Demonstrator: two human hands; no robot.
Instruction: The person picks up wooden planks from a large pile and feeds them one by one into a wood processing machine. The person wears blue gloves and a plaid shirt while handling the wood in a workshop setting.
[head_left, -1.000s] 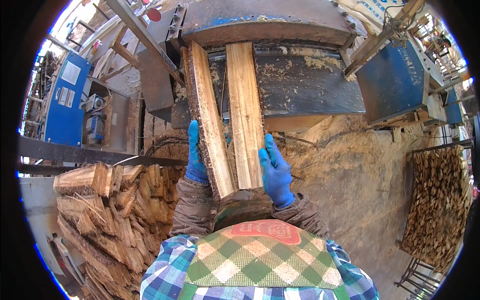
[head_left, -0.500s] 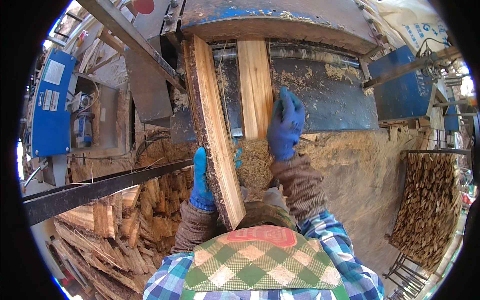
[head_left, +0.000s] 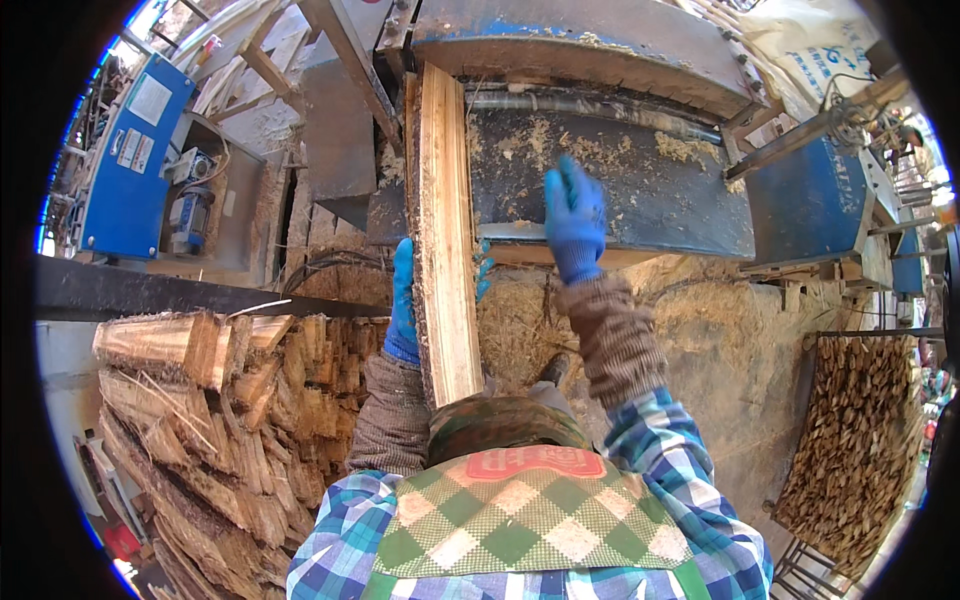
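We look down on a long bark-edged plank [head_left: 447, 250], its long axis running away from us toward the machine [head_left: 580, 48], far end over the dark metal bench [head_left: 650, 195]. Our nearer left hand [head_left: 403, 300] grasps it, fingers around both edges. Our right hand [head_left: 577, 215], fingers extended, empty, is apart, to its right.

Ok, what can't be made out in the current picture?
All in the head view:
Left hand: palm hidden by the plank it holds.
Space under the steel hood: covered by the hood.
Right hand: underside hidden by its own back.
Left wood pile: near end cut off by the lower edge.
Right wood stack: pieces too small to count.
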